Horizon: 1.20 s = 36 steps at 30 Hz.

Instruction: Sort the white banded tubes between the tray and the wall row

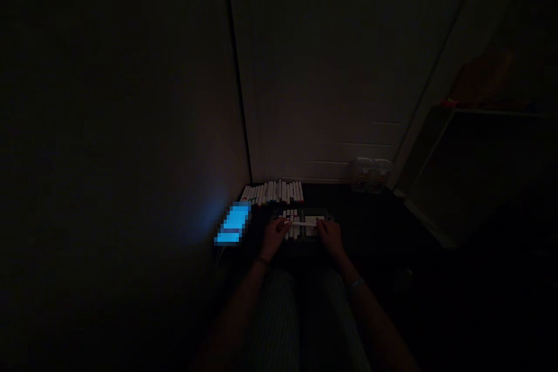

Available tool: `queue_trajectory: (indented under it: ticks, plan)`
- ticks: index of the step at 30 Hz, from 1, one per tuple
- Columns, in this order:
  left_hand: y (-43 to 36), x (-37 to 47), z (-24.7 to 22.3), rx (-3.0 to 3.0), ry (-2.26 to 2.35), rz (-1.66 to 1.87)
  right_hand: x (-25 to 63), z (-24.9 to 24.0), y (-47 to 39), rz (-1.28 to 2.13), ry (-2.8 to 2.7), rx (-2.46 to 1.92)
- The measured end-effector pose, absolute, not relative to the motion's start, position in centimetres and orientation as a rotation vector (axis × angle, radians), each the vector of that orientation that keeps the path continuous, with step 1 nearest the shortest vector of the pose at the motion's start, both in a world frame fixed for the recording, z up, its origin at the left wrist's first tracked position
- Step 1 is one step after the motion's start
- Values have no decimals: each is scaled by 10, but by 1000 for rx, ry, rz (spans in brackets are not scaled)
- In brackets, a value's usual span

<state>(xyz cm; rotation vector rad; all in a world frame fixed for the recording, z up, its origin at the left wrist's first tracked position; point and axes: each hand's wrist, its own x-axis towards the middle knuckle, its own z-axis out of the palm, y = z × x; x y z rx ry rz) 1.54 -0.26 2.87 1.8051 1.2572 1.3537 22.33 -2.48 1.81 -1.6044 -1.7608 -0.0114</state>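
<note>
The scene is very dark. My left hand (pixel 275 236) and my right hand (pixel 330 235) each grip one end of a white marker (pixel 305 222) held crosswise above a dark case (pixel 305 247) on the floor. A few white markers (pixel 292 222) lie upright in the case under the held one. A row of several white markers (pixel 272 192) stands behind the case against the wall. My legs stretch out below the hands.
A glowing blue screen (pixel 233 224) lies left of the case by the wall. Two small pale bottles (pixel 369 174) stand at the back right. A dark cabinet (pixel 479 168) fills the right side. Walls meet in a corner behind the markers.
</note>
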Motion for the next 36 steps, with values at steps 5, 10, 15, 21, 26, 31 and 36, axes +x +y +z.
queue_trajectory:
  ticks: [5,10,15,21,26,31,36]
  plan:
    - [-3,15,31,1745,1226,1366,214,32,-38,-170,-1771,-1576]
    - [-2,15,30,1708,1201,1370,210,47,-51,-241,-1893,-1531]
    - [-3,17,32,1608,1217,1407,207,56,-57,-201,-1945,-1525]
    - [-3,20,32,1678,1180,1408,177,58,-62,-199,-1813,-1643]
    - [0,17,27,1838,1352,1398,141,52,-65,-150,-1823,-1663]
    - [3,16,24,1772,1313,1424,132,50,-65,-126,-1855,-1620]
    - [4,16,21,1637,1313,1406,151,60,-53,-106,-1786,-1570]
